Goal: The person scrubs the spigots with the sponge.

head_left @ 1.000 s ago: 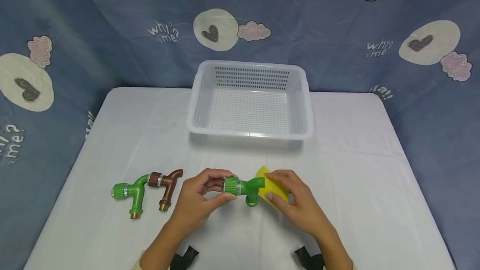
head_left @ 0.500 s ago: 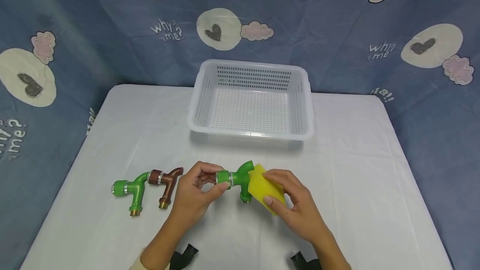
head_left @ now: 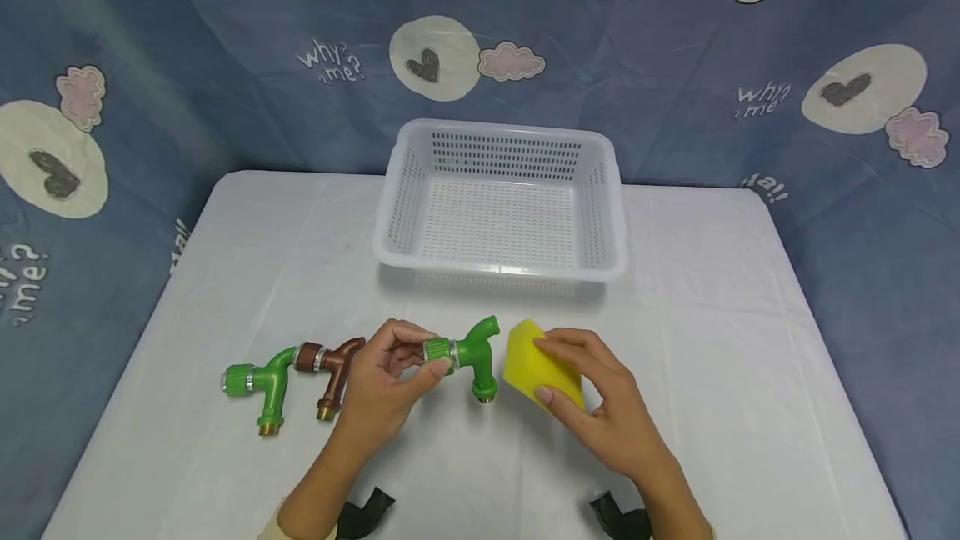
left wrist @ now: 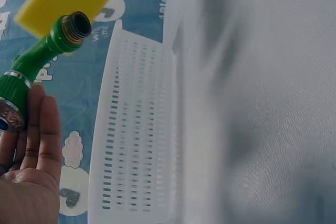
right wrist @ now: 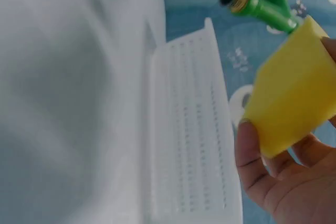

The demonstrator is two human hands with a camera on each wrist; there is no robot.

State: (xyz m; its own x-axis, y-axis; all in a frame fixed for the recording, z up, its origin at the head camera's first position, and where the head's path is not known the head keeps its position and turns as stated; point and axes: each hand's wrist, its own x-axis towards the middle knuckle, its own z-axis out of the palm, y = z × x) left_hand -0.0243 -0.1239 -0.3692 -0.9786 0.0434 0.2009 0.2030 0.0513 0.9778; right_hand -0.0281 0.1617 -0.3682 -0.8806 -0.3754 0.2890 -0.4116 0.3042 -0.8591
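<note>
A green faucet (head_left: 474, 354) is held up by my left hand (head_left: 386, 382), which pinches its ribbed knob between thumb and fingers. In the left wrist view the threaded end of the faucet (left wrist: 44, 51) faces the camera, with the fingers under the knob. My right hand (head_left: 600, 398) grips a yellow sponge (head_left: 542, 365) between thumb and fingers, a small gap to the right of the faucet in the head view. The right wrist view shows the sponge (right wrist: 294, 87) bent slightly in the grip.
Left of my left hand, another green faucet (head_left: 273, 386) and a brown faucet (head_left: 337, 377) lie on the white table (head_left: 712, 315). A white perforated basket (head_left: 498, 263) stands behind the hands. Black straps (head_left: 367, 515) show near both wrists.
The green faucet has moved left and tilted so its spout points up. The sponge, touching it before, has drawn away to the right and now stands apart.
</note>
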